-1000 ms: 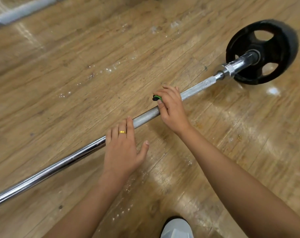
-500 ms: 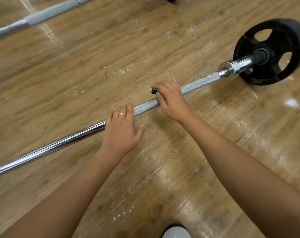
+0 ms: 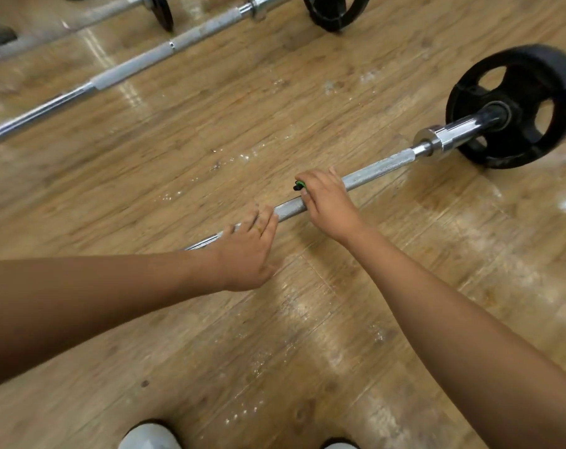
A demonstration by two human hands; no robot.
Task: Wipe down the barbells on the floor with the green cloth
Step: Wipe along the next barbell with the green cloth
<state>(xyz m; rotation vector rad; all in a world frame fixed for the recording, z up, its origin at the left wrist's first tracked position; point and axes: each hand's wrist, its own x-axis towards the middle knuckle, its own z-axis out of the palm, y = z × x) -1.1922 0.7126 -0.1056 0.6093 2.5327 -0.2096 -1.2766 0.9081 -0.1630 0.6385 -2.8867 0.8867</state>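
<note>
A chrome barbell [image 3: 379,168] lies slantwise on the wood floor, with a black plate [image 3: 515,105] on its right end. My right hand [image 3: 330,202] grips the knurled shaft with the green cloth [image 3: 299,185] bunched under its fingers; only a small green and dark corner sticks out past my fingertips. My left hand [image 3: 246,254] rests on the shaft just left of it, fingers fairly straight and blurred. My left forearm hides the barbell's left part.
A second barbell [image 3: 139,64] lies parallel farther back, with a black plate [image 3: 335,11] at the top edge. A smaller plate [image 3: 163,9] on a third bar shows behind it. My two pale shoes [image 3: 148,437] sit at the bottom edge. White specks dot the floor.
The view has lifted, bringing the far barbells into sight. My left hand has slid a little right along the shaft toward my right hand, which keeps its hold on the cloth.
</note>
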